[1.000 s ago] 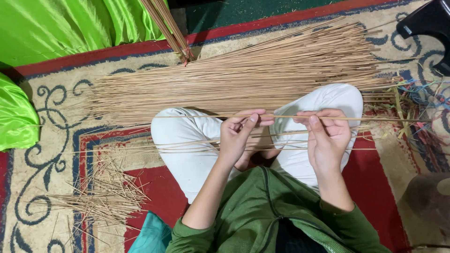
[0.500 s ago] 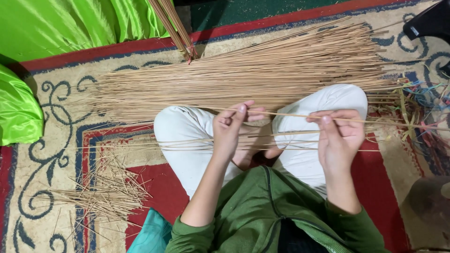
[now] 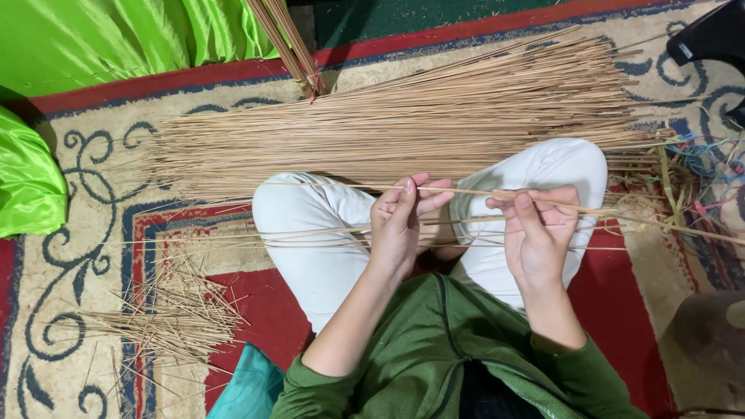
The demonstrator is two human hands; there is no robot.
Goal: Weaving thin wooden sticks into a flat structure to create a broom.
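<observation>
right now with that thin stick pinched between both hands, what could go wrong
The long thin tan stick is held near its middle by the left hand and right hand, so it might bend and snap. Its free ends reach past both knees and could snag the tangle of coloured threads on the right. The small heap of short broken stick pieces on the patterned carpet could prick bare skin.

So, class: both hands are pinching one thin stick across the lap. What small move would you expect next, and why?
Probably the left hand slides along the thin stick while the right hand steadies it. Both pinch it close together near its middle, leaving long ends free above the big pile of sticks and white trousers.
</observation>
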